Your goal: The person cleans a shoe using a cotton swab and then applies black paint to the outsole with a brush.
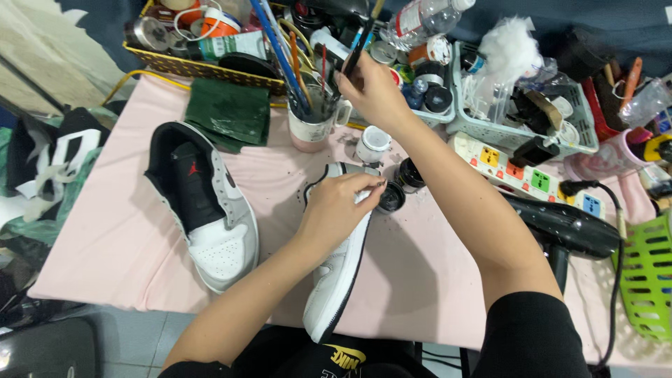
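Observation:
My left hand (338,208) grips a white and grey sneaker with a black edge (336,280), holding it on its side over the pink table cover (112,238). My right hand (372,87) reaches to the back and pinches a thin dark paintbrush (360,42) at a pink mug (311,126) full of brushes. A small open black paint jar (409,175) and its black lid (390,198) sit just right of the left hand. A white cup (373,143) stands behind the shoe.
The matching sneaker (203,203) lies at left, a green cloth (231,112) behind it. At right are a black hair dryer (567,227), a white power strip (525,175), white baskets of supplies (518,91) and a green basket (647,280).

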